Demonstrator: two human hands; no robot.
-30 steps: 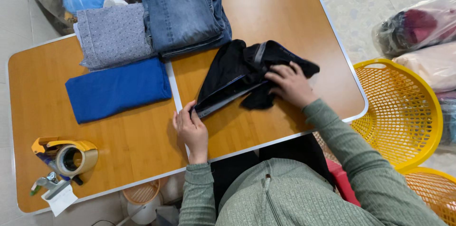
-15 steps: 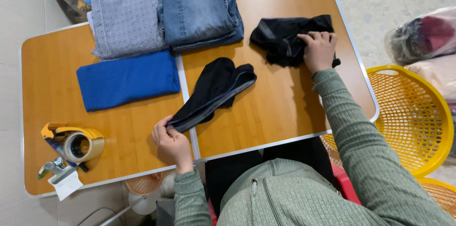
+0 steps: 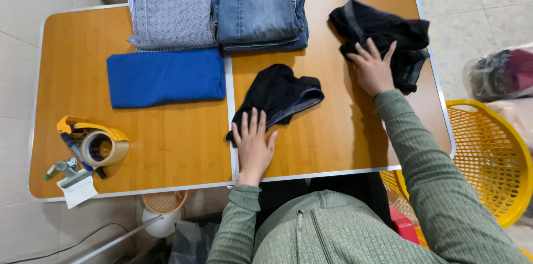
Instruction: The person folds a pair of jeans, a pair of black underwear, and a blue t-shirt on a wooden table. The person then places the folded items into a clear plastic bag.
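The folded black garment (image 3: 280, 94) now lies near the middle of the bench (image 3: 166, 147), where half a second ago I was still pulling it by one end. My left hand (image 3: 252, 144) rests flat on its near corner, fingers spread, gripping nothing. My right hand (image 3: 373, 69) has moved to the crumpled black garment (image 3: 383, 33) at the far right, palm down and open on it.

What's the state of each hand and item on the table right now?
left hand: open, flat on small black garment
right hand: open, pressing black bundle
small black garment: partly folded
black bundle: crumpled
blue cloth: folded flat
grey dotted garment: folded
jeans: folded, stacked
tape dispenser: lying idle
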